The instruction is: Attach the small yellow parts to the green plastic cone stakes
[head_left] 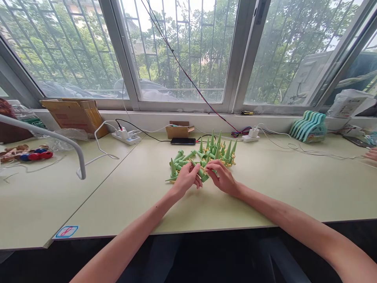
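Observation:
My left hand [187, 177] is closed around a green plastic spike [202, 173], a hollow cone-shaped piece. Close on its right, my right hand [222, 180] pinches a small yellow part [204, 169] against the spike; whether the two are joined is too small to tell. Several loose green spikes [173, 169] lie or stand just beyond my left hand. Behind my right hand, a cluster of green spikes [228, 151] stands point up, with small yellow pieces [233, 160] at their bases.
A phone [183, 141] lies before a small open cardboard box [179, 129]. Power strips [126, 137] and cables run along the window side. A grey curved tube [70, 143] reaches in from the left. Turquoise hangers [309, 126] stand right; another person's hand [371, 153] shows at the right edge.

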Tool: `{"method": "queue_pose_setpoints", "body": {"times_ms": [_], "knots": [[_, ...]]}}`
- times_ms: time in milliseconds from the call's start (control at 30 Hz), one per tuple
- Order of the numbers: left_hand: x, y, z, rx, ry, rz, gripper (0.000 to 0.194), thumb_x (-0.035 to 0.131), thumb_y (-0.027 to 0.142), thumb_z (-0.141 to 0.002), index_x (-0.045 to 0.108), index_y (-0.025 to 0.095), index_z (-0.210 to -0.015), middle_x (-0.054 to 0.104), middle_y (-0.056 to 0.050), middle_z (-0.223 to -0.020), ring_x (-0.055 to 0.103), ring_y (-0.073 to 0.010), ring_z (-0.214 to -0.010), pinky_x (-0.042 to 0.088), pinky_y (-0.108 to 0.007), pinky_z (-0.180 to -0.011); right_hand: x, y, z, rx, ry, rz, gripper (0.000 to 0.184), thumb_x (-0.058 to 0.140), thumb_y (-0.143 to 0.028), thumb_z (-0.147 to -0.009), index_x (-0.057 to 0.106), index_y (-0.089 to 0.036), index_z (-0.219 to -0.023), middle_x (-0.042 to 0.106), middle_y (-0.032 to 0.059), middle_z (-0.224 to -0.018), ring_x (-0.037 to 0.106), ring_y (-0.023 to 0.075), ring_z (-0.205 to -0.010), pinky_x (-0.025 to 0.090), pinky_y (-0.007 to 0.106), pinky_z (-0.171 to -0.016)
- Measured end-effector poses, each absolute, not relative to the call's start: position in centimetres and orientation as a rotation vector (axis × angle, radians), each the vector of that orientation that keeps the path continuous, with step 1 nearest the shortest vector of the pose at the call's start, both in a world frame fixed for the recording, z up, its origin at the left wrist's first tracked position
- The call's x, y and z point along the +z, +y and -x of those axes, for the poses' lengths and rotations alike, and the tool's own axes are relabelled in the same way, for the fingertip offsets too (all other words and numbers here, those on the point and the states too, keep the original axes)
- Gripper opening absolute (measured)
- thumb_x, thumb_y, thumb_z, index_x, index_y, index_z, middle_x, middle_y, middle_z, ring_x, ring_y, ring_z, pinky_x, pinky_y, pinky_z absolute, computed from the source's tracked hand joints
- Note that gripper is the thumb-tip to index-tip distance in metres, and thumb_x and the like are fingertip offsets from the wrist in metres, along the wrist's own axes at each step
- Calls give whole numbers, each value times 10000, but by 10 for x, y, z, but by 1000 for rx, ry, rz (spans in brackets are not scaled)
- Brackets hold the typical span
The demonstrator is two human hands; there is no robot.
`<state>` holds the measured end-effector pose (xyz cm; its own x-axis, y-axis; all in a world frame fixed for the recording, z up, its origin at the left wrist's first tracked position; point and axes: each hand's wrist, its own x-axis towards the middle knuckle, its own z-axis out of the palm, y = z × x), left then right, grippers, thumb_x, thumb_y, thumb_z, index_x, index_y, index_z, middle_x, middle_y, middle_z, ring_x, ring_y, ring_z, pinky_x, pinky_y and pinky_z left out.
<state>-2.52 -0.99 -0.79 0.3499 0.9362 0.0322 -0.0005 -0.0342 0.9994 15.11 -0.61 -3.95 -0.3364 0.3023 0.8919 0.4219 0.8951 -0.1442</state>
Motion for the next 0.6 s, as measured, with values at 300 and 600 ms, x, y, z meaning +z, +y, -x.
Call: {"method": "queue_pose_setpoints", "body": {"times_ms": [300, 600], "knots": [[-3, -11, 25, 1039, 973, -1389, 283, 547, 422, -892, 417, 184, -812, 533, 37, -445, 575, -150, -379, 450, -228, -370, -38, -7, -152, -173, -1963, 555, 218, 516, -132, -945, 509, -238, -1135, 585, 60, -957, 601, 179, -911, 551, 341, -778], [-6, -11, 26, 1163, 1046, -1602, 343, 541, 488, -875, 396, 202, -752, 511, 60, -490, 571, -149, -352, 403, -224, -315, -36, -7, -153, -178, -1998, 552, 191, 519, -130, -945, 527, -233, -1107, 576, 53, -935, 593, 159, -861, 545, 302, -754]]}}
